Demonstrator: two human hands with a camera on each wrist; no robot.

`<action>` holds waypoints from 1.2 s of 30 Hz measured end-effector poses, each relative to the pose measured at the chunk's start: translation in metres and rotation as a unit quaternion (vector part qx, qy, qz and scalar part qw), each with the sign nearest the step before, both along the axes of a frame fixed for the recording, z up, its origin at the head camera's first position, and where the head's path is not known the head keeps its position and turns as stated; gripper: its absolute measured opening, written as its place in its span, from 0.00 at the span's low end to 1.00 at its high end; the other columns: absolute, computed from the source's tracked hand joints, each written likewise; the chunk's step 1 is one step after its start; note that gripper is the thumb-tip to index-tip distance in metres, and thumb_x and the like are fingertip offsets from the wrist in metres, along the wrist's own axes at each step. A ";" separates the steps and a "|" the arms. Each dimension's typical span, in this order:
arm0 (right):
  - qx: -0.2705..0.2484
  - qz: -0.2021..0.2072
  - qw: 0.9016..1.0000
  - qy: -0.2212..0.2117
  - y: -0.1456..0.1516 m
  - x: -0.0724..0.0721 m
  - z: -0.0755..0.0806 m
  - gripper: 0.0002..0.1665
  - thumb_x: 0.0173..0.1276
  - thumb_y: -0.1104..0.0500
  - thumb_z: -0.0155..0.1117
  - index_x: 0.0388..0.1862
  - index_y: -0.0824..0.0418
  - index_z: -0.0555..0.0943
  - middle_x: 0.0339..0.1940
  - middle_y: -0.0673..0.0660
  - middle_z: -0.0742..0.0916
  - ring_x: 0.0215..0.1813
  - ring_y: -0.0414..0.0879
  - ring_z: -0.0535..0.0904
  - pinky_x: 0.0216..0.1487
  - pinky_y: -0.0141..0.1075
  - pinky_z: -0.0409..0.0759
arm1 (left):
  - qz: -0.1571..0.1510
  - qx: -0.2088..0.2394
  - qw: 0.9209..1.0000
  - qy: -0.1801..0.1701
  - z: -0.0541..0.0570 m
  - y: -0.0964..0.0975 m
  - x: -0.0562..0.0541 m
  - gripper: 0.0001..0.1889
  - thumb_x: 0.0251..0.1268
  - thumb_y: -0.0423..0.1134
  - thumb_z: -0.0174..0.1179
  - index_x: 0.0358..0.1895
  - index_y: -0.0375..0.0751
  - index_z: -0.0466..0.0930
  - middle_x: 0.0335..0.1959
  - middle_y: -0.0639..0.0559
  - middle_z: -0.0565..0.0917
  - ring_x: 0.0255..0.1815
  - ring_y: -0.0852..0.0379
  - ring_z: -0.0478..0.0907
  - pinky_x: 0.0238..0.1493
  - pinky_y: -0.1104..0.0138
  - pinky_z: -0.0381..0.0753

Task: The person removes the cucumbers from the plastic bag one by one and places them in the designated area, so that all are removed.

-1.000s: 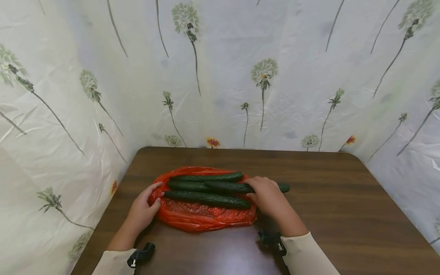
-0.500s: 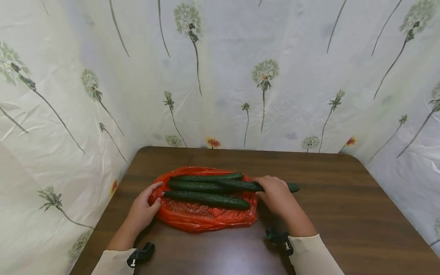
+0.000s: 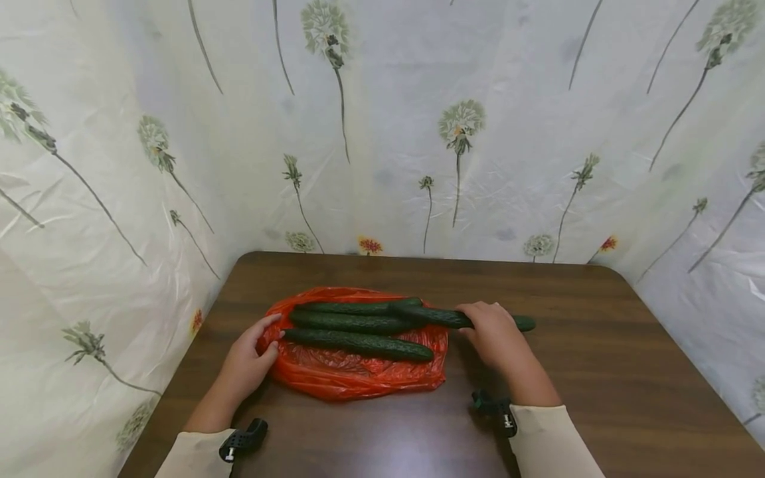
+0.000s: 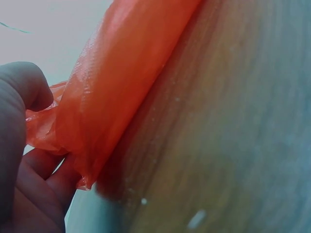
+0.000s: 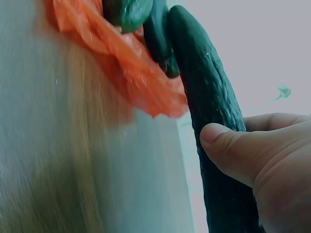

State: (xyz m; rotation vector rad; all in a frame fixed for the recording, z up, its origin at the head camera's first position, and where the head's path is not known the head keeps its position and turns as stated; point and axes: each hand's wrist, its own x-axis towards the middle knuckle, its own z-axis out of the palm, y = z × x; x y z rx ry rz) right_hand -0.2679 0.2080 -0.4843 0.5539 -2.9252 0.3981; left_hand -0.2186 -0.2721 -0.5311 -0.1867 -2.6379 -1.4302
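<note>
We pinch red bag [image 3: 335, 385] at left with left hand [image 3: 246, 358], likely anchoring it. Right hand [image 3: 495, 337] grips one cucumber [image 3: 441, 317] over bag's right edge, probably for control; three cucumbers [image 3: 358, 342] on bag.

Beige slvs [image 3: 556, 441], blk wrist cams [image 3: 248, 435]; silvery fittings [image 3: 509, 419]

A wood-grain table [image 3: 621, 358] is standing in a screened-off space; whether home or studio is staying unclear.
Glossy, creased, dandelion-printed sheeting [image 3: 382, 119] is rising behind it and running along both its sides, closing it in.
</note>
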 end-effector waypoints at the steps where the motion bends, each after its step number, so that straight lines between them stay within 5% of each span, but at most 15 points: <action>1: 0.002 -0.003 1.000 -0.002 0.002 0.000 0.000 0.25 0.71 0.57 0.73 0.65 0.58 0.82 0.59 0.61 0.88 0.63 0.62 0.82 0.75 0.70 0.63 | -0.001 0.001 1.000 0.001 0.000 0.000 0.000 0.28 0.75 0.31 0.58 0.76 0.47 0.71 0.67 0.43 0.81 0.64 0.48 0.82 0.62 0.72 0.79; 10: 0.005 -0.031 0.999 -0.006 0.022 -0.003 -0.002 0.27 0.71 0.58 0.72 0.68 0.58 0.80 0.62 0.62 0.87 0.66 0.64 0.81 0.76 0.73 0.56 | -0.010 0.020 1.000 0.001 0.000 0.001 0.002 0.27 0.76 0.30 0.58 0.76 0.46 0.71 0.68 0.42 0.80 0.66 0.47 0.82 0.57 0.84 0.72; 25: 0.005 -0.066 0.997 -0.039 0.053 -0.005 -0.004 0.28 0.75 0.61 0.67 0.72 0.61 0.76 0.68 0.69 0.82 0.69 0.71 0.75 0.75 0.75 0.53 | -0.008 0.016 1.000 -0.003 -0.001 0.001 0.002 0.27 0.76 0.30 0.57 0.76 0.47 0.71 0.68 0.43 0.81 0.66 0.48 0.81 0.58 0.84 0.71; 36: 0.015 -0.081 0.995 -0.060 0.076 -0.008 -0.020 0.29 0.77 0.61 0.65 0.74 0.62 0.74 0.70 0.70 0.79 0.71 0.71 0.73 0.75 0.75 0.53 | -0.007 -0.004 1.000 0.011 -0.002 0.000 0.001 0.27 0.76 0.30 0.56 0.76 0.45 0.71 0.68 0.43 0.80 0.65 0.47 0.82 0.62 0.78 0.74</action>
